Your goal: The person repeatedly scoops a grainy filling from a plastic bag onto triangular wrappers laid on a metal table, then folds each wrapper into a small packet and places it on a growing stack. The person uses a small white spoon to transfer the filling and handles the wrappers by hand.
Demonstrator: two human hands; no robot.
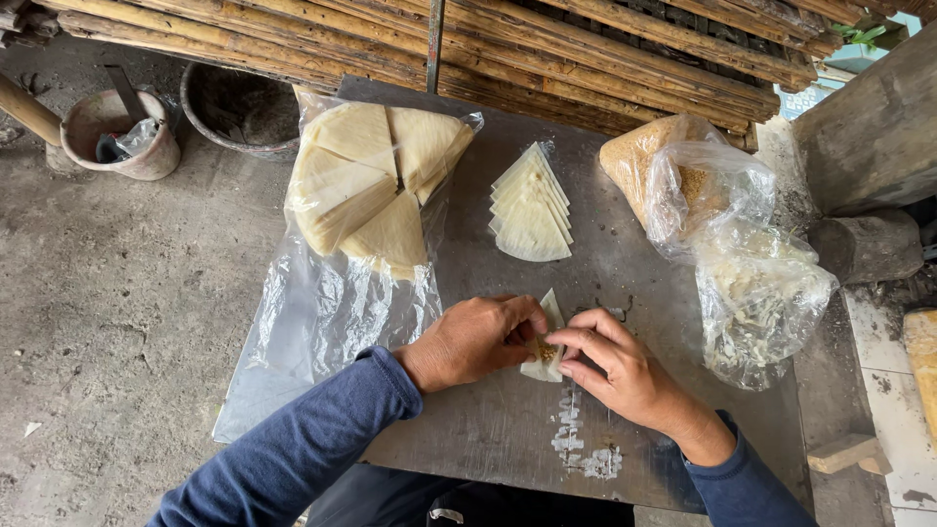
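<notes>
The grey metal table (508, 429) has bare floor along its left edge. On its left part a clear plastic bag (332, 293) holds big stacked wedges of pale dough sheets (376, 181); the front middle of the table is bare. The left hand (473, 342) pinches the left side of a small triangular wrapper (549, 342), whose long axis runs away from the person, tip pointing far. A fan of cut wrappers (532, 205) lies beyond. The right hand (615, 366) pinches its right side, fingertips over brown filling. Two filled bags (722, 234) crowd the right edge.
</notes>
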